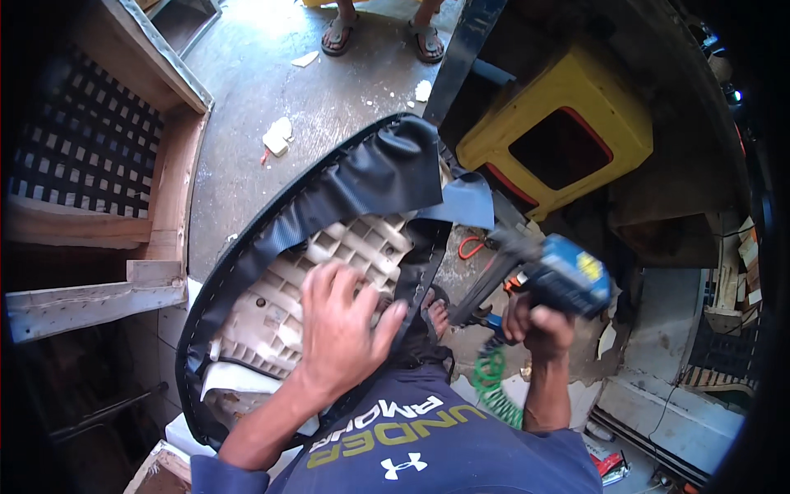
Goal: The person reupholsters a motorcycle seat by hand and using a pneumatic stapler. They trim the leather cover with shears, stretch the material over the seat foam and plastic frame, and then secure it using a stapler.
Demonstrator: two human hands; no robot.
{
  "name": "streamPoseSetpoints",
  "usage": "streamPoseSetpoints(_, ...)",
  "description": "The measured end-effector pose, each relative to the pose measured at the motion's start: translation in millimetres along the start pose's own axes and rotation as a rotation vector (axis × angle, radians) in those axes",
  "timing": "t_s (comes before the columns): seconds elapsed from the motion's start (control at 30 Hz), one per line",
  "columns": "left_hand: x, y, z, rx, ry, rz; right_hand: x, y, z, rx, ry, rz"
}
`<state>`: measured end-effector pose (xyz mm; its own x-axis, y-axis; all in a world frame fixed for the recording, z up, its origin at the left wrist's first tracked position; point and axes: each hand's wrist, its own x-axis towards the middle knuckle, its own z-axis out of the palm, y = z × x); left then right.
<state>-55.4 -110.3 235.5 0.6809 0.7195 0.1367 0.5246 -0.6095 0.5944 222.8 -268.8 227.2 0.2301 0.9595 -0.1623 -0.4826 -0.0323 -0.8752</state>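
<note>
A motorcycle seat point(271, 309) lies upside down across my lap, its pale ribbed plastic base facing up. The black vinyl cover point(362, 177) folds over the rim, with a line of staples along the left edge; at the far end its material hangs loose. My left hand point(341, 317) is over the base with fingers stretched and thumb apart, holding nothing; whether it presses on the plastic I cannot tell. Off the seat's right side, my right hand point(539, 325) grips a blue staple gun point(568, 276), blurred by motion. A green coiled air hose point(491, 383) hangs below it.
At the left stands a wooden frame point(177, 165) with woven black webbing. A yellow plastic stool point(568, 99) lies tipped at the right. Foam scraps point(278, 136) litter the floor ahead, where another person's sandalled feet point(337, 34) stand. Orange-handled scissors point(471, 247) are beyond the staple gun.
</note>
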Motion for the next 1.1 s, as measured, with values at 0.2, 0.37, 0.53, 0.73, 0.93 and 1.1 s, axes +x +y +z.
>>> streamPoseSetpoints(0.2,-76.7,-9.4,52.2,0.228,-0.215,-0.006,-47.4,39.1,44.1,-1.059,-0.085,0.119)
streamPoseSetpoints(0.37,-62.6,-17.1,62.7,0.131,-0.055,-0.043,-59.8,63.7,55.5,-1.003,-0.052,0.238)
streamPoseSetpoints(0.53,-64.8,-15.2,59.5,0.109,0.002,-0.078,-45.0,66.7,60.4,-1.11,-0.088,0.096)
streamPoseSetpoints(0.73,-62.8,-18.0,57.2,0.119,-0.007,-0.076,-22.0,51.6,65.3,-1.254,-0.234,0.127)
streamPoseSetpoints(0.93,-63.4,-20.1,59.6,0.151,-0.022,-0.06,-12.7,47.9,77.5,-1.348,-0.243,0.169)
streamPoseSetpoints(1.1,-63.1,-24.5,60.8,0.175,-0.024,-0.052,-10.3,54.4,83.0,-1.443,-0.209,0.281)
